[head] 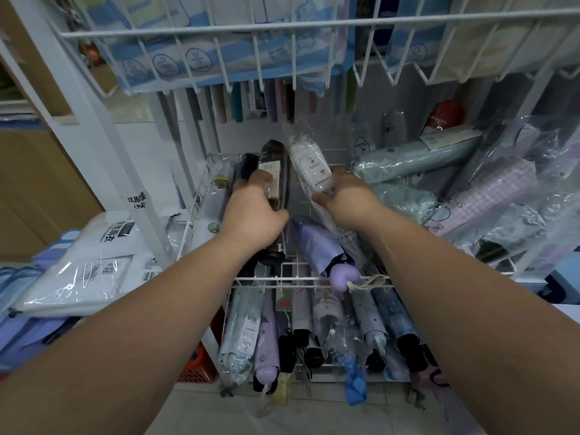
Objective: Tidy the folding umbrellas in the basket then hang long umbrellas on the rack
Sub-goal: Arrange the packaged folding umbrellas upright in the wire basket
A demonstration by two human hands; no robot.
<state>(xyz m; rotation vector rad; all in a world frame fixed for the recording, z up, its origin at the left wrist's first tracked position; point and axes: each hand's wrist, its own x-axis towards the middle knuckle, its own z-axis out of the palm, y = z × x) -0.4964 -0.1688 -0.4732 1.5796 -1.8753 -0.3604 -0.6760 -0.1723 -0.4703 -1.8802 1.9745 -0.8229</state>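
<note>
A white wire basket (284,279) holds folding umbrellas in clear wrappers. My left hand (252,210) grips a dark brown folding umbrella (276,158) with a paper label, lying lengthwise in the basket. My right hand (343,196) grips a white wrapped folding umbrella (309,164) just to its right. Between my wrists lies a purple umbrella (314,243) with a lilac heart-shaped handle (342,276). A lower basket (317,365) holds several more folding umbrellas. Handles of long umbrellas (251,102) hang at the back.
At the right, a loose pile of pale blue and lilac checked wrapped umbrellas (455,183) leans together. A wire shelf (282,29) with blue packages sits overhead. White packaged raincoats (94,262) lie stacked at the left. An orange crate (197,368) stands on the floor.
</note>
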